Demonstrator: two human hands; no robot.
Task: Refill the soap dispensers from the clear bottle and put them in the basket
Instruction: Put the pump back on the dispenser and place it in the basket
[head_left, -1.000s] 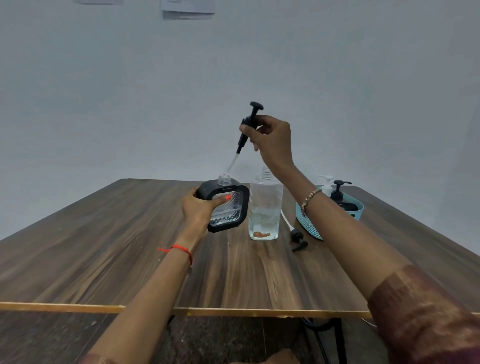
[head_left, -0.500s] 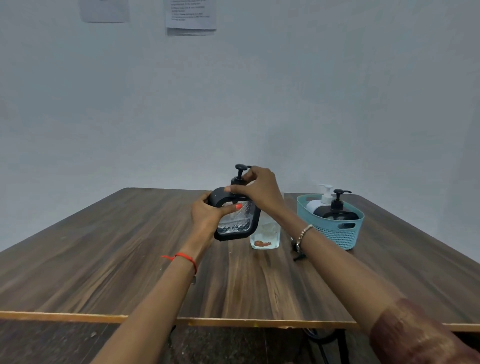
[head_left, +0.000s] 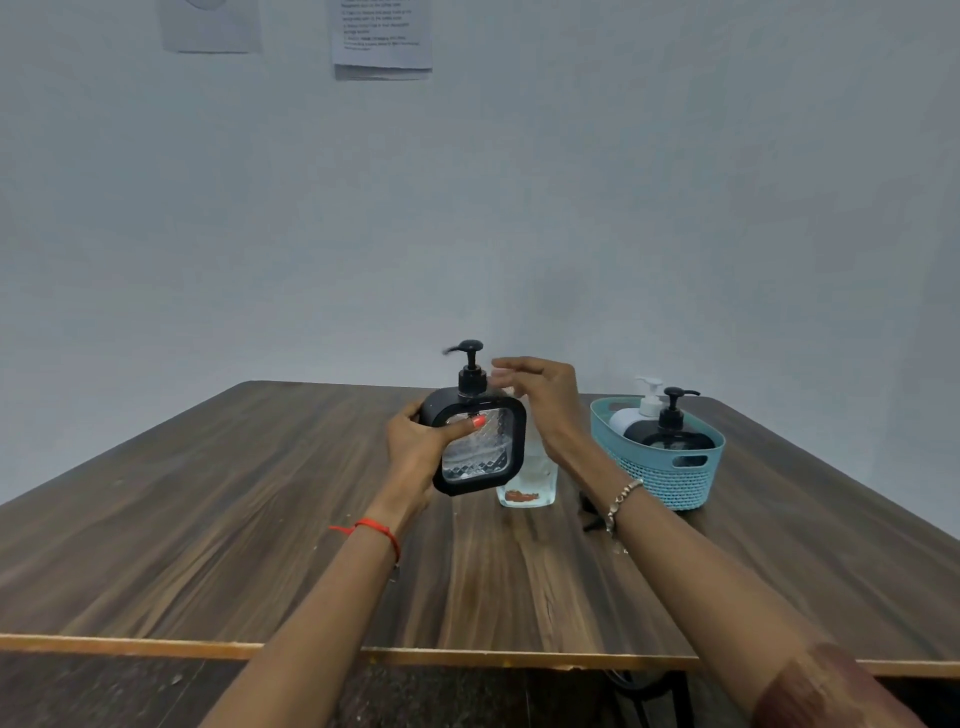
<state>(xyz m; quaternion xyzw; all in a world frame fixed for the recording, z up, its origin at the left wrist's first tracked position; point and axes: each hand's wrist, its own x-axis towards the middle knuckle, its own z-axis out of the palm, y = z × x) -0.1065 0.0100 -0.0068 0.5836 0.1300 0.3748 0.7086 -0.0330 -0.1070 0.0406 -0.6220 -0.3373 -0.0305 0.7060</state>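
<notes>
My left hand (head_left: 418, 447) grips a square black soap dispenser (head_left: 480, 449) with a clear ribbed window, held tilted above the table. Its black pump (head_left: 470, 371) sits in the neck. My right hand (head_left: 543, 400) hovers just right of the pump with relaxed fingers, holding nothing. The clear bottle (head_left: 530, 480) stands on the table behind the dispenser, mostly hidden, with a little liquid at the bottom. To the right stands a teal basket (head_left: 670, 475) holding a white dispenser (head_left: 636, 413) and a black dispenser (head_left: 672, 428).
The dark wooden table (head_left: 260, 519) has its light front edge close to me. A small black pump part (head_left: 589, 512) lies on the table by my right wrist, mostly hidden. Papers hang on the grey wall behind.
My right hand lowered the pump into the black dispenser's neck, then let go and drew slightly right. My left hand kept its grip on the dispenser.
</notes>
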